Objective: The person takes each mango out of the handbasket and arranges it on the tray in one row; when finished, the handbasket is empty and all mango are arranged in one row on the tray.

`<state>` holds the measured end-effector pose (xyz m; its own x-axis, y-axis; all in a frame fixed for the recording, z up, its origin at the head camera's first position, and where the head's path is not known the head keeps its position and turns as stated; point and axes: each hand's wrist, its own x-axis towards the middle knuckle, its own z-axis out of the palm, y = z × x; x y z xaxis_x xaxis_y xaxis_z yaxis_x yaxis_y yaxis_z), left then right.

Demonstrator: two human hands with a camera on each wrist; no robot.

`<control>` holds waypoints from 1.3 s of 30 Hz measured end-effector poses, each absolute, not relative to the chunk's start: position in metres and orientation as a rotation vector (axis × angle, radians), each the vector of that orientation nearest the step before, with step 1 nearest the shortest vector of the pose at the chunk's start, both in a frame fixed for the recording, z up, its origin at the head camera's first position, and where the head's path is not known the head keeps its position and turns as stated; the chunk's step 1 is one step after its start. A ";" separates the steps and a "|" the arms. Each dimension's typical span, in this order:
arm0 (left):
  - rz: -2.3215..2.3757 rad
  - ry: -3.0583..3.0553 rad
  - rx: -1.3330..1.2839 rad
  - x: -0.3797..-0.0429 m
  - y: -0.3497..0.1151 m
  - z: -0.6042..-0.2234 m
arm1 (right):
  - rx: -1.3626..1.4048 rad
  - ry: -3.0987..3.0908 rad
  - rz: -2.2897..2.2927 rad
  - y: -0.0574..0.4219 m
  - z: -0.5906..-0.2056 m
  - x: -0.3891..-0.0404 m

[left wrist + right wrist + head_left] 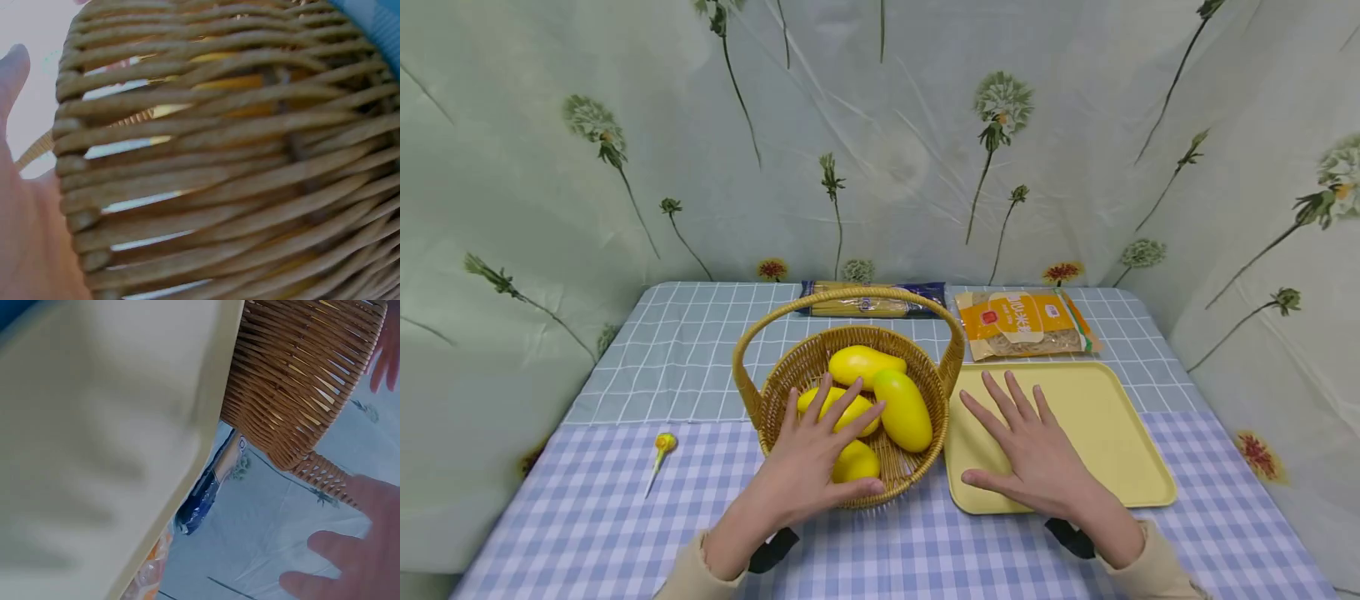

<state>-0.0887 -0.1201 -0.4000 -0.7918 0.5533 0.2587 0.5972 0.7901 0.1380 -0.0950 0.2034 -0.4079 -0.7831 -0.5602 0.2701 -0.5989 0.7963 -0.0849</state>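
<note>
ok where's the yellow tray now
In the head view, the yellow tray lies right of the wicker basket, below the right hand and in front of the orange packet.

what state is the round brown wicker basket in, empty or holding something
Holding something: at least four smooth yellow oval fruits show inside the round brown wicker basket in the head view.

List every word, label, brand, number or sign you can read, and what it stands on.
No text reads clearly.
Orange packet: pale characters, too blurred to read; its red badge is too small to read.
Blue packet: lettering too small and blurred to read.
</note>
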 end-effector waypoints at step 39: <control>-1.999 -1.835 -0.117 -0.129 -0.174 -0.450 | 0.943 -2.505 0.973 0.124 -0.392 -0.122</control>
